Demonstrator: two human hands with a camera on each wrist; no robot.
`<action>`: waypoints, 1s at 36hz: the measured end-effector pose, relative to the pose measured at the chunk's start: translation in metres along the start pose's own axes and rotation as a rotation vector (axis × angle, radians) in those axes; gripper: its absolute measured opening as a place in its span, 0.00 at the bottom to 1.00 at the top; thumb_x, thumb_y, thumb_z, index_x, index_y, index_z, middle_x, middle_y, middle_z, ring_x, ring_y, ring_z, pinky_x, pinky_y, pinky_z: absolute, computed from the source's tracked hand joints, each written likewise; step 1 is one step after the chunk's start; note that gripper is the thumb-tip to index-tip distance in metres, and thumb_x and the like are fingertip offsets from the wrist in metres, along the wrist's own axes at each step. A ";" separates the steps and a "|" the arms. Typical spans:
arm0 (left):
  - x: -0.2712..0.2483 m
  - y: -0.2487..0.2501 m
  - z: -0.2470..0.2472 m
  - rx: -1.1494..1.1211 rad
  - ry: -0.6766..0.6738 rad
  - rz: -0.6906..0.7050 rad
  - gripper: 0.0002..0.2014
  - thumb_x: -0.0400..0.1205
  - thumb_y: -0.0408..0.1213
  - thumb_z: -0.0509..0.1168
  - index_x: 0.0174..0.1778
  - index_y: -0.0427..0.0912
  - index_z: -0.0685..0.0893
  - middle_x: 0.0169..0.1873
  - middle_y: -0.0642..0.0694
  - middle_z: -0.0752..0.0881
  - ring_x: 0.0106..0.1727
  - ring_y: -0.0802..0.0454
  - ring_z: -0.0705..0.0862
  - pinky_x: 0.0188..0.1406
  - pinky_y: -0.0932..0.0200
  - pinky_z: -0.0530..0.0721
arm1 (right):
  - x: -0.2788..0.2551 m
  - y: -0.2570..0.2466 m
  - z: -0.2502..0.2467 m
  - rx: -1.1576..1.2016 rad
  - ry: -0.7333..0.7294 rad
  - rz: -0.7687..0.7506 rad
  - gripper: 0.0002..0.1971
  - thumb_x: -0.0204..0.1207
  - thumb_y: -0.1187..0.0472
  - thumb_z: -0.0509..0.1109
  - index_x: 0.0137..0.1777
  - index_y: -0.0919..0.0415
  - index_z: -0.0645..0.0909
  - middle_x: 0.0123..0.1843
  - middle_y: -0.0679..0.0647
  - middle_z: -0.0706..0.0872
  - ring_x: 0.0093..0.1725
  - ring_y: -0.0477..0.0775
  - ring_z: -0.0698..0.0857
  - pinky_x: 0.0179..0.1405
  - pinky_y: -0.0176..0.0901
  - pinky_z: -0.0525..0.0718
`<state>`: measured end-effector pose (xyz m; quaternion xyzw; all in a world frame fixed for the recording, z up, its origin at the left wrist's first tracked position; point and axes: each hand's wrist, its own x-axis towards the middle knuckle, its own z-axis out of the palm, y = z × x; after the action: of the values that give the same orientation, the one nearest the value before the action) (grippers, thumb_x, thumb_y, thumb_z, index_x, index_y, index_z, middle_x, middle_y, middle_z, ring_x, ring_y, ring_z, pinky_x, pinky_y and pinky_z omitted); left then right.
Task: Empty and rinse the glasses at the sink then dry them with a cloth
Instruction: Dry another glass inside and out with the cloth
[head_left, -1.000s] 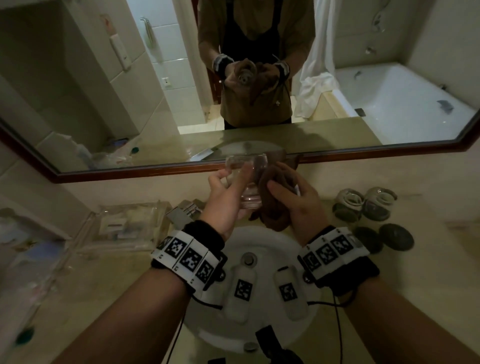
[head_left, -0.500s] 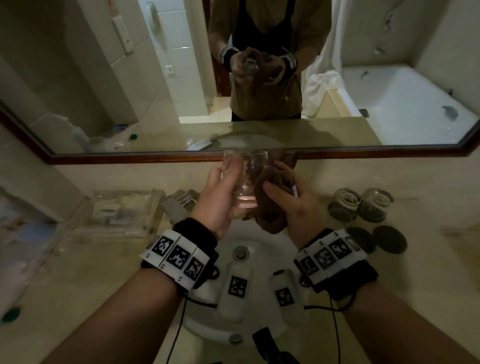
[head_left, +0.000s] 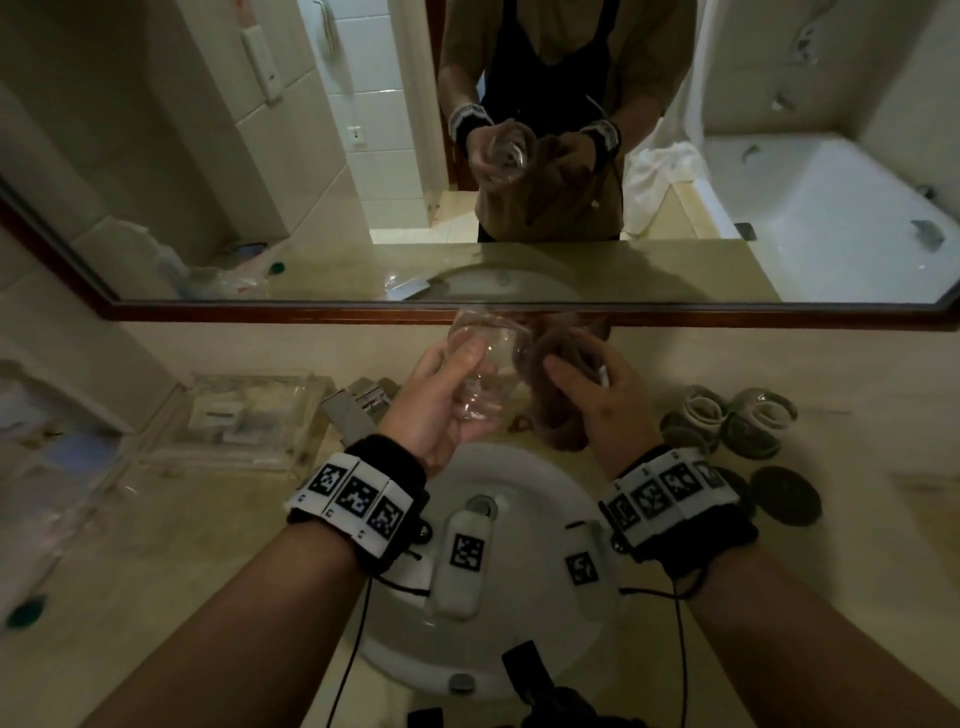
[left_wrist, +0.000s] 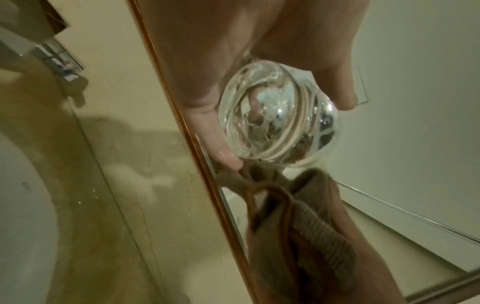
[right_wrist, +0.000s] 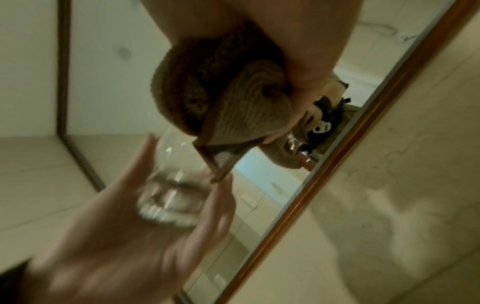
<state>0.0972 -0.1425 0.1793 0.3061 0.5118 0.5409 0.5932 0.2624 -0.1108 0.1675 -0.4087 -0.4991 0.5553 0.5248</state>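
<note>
My left hand (head_left: 441, 395) grips a clear glass (head_left: 485, 364) raised above the white sink (head_left: 524, 639), just under the mirror frame. In the left wrist view the glass (left_wrist: 278, 121) shows its thick base between thumb and fingers. My right hand (head_left: 597, 395) holds a bunched brown cloth (head_left: 558, 384) right beside the glass. In the right wrist view the cloth (right_wrist: 221, 96) hangs out of my fist above the blurred glass (right_wrist: 174, 185), and a cloth corner reaches its rim. Whether cloth and glass touch is unclear.
A wide mirror with a wooden frame (head_left: 363, 312) runs along the wall. Two glasses lying on their sides (head_left: 727, 421) and dark round coasters (head_left: 784, 496) sit on the counter at right. A clear plastic tray (head_left: 239, 421) stands at left. The faucet (head_left: 460, 561) points into the basin.
Both hands rose slightly toward the mirror with glass and cloth. The glass has tilted and turned in my left hand, and the cloth now sits beside it rather than behind it.
</note>
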 end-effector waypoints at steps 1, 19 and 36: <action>0.001 0.002 -0.003 0.025 -0.016 -0.004 0.32 0.69 0.54 0.75 0.68 0.47 0.79 0.50 0.45 0.89 0.43 0.48 0.89 0.40 0.51 0.91 | 0.007 -0.001 -0.005 -0.002 0.057 0.003 0.11 0.76 0.62 0.72 0.57 0.52 0.82 0.53 0.48 0.86 0.52 0.46 0.85 0.47 0.36 0.86; 0.010 0.013 0.006 0.513 -0.079 0.186 0.24 0.62 0.51 0.76 0.54 0.68 0.82 0.47 0.49 0.89 0.45 0.55 0.88 0.45 0.60 0.85 | 0.051 -0.003 -0.006 -0.437 0.081 -0.199 0.03 0.82 0.53 0.65 0.52 0.48 0.79 0.59 0.54 0.81 0.50 0.42 0.79 0.44 0.16 0.70; 0.018 0.005 0.005 0.483 0.041 0.192 0.30 0.56 0.56 0.83 0.55 0.59 0.87 0.50 0.39 0.91 0.47 0.44 0.90 0.43 0.51 0.87 | 0.043 -0.012 -0.004 -0.393 -0.144 -0.178 0.14 0.87 0.45 0.46 0.59 0.29 0.73 0.46 0.40 0.84 0.41 0.31 0.84 0.40 0.28 0.81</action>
<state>0.0983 -0.1234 0.1809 0.4751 0.6067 0.4630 0.4380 0.2638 -0.0687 0.1819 -0.4165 -0.6681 0.4267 0.4452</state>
